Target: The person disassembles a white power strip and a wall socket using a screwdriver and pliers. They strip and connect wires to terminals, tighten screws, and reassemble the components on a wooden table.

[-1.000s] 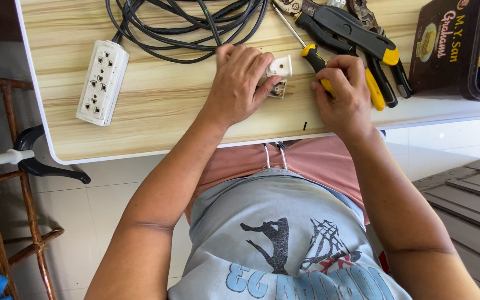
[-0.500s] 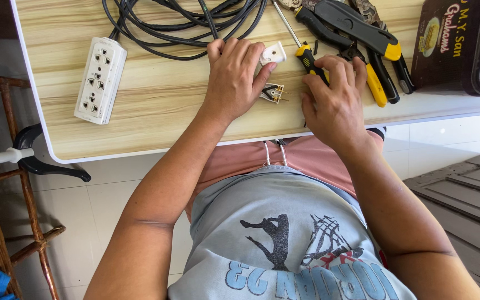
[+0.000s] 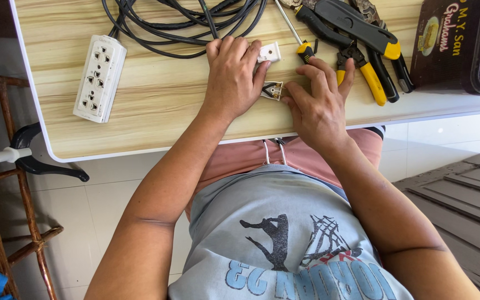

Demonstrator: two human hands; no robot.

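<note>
While the small opened plug half, with metal contacts showing inside a pale shell, lies on the wooden table near its front edge, it is touched on both sides: the thumb and fingertips of the left hand rest against its left edge, and the index finger and thumb of the right hand meet its right edge. Neither hand is clenched; both are laid flat and loosely spread, and a pinch rather than a full grip is made on the part. Whether it is actually lifted off the surface cannot be told.

As far as can be judged, the plug has been taken apart, since a second white cover piece lies separately just beyond the left fingertips, and reassembly has not been done.

The shell pieces look like smooth, hard plastic, squarish with rounded corners. Just beside the right hand a screwdriver with a thin steel shaft and a black and yellow handle is set down unheld, and next to it pliers with yellow and black rubbery grips are laid. A coil of black rubber-sheathed cable is looped at the far edge, and a long white power strip is placed well to the left. The tabletop is pale wood-grain laminate with a white rim.
</note>
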